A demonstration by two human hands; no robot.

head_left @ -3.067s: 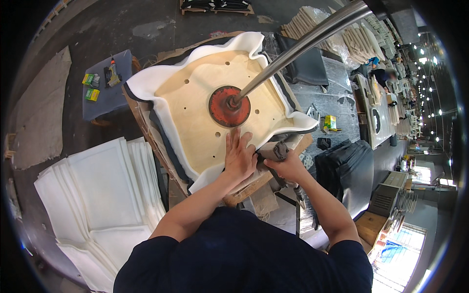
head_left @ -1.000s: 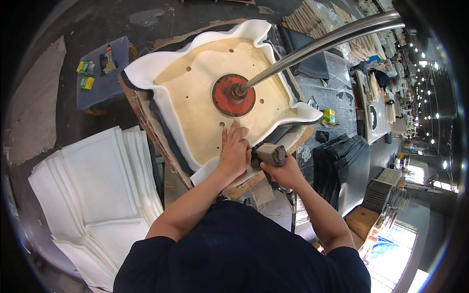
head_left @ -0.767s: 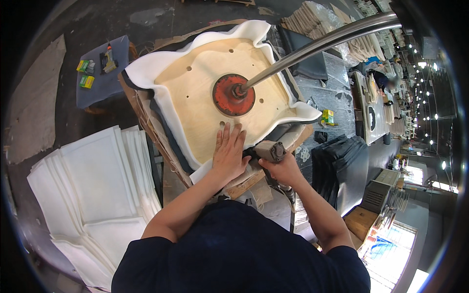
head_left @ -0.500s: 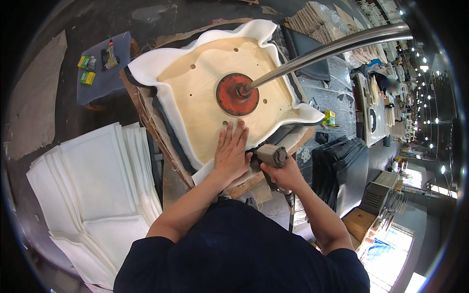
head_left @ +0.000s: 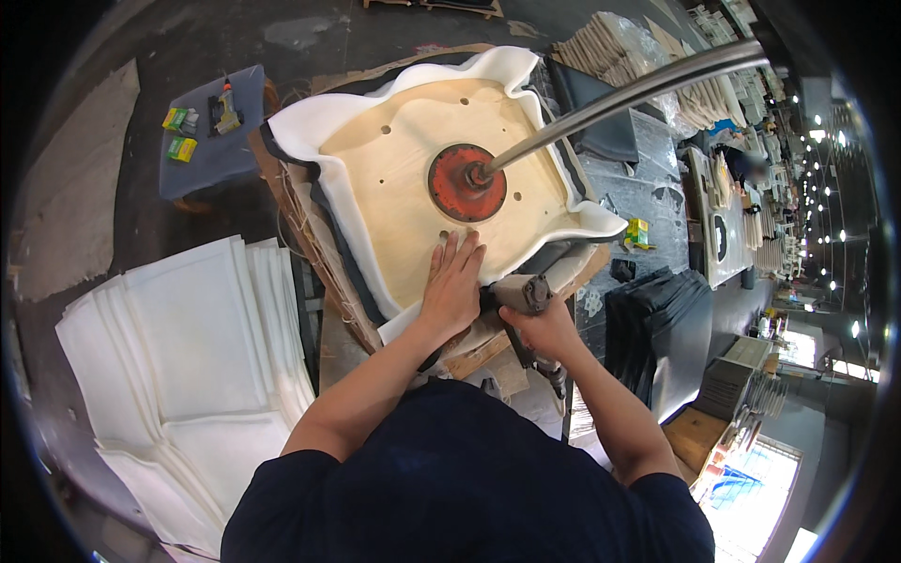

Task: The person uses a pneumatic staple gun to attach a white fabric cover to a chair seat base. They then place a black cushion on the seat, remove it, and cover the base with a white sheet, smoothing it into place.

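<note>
My left hand (head_left: 452, 293) lies over the near edge of a pale plywood panel (head_left: 404, 220), fingers stretched toward a small hole. In my right hand (head_left: 548, 332) is a staple gun (head_left: 523, 292), its nose pointing left at the panel's near edge, close beside my left hand; the nose tip is hidden. White padding (head_left: 352, 108) curls up around the panel, with black cover material (head_left: 336, 220) outside it. A round red press plate (head_left: 455, 192) at the end of a slanting metal rod (head_left: 638, 97) rests on the panel's middle.
White padding sheets (head_left: 202, 328) are stacked at the left. Folded black covers (head_left: 648, 314) lie at the right. A second staple gun (head_left: 225, 117) and yellow-green boxes (head_left: 182, 149) sit on a grey-blue stool (head_left: 197, 176). Another such box (head_left: 637, 232) lies on a plastic-covered surface.
The whole view has shifted slightly, with the panel and press plate now a bit lower and farther right. The staple gun sits slightly farther left along the panel's near edge. Both hands keep their hold.
</note>
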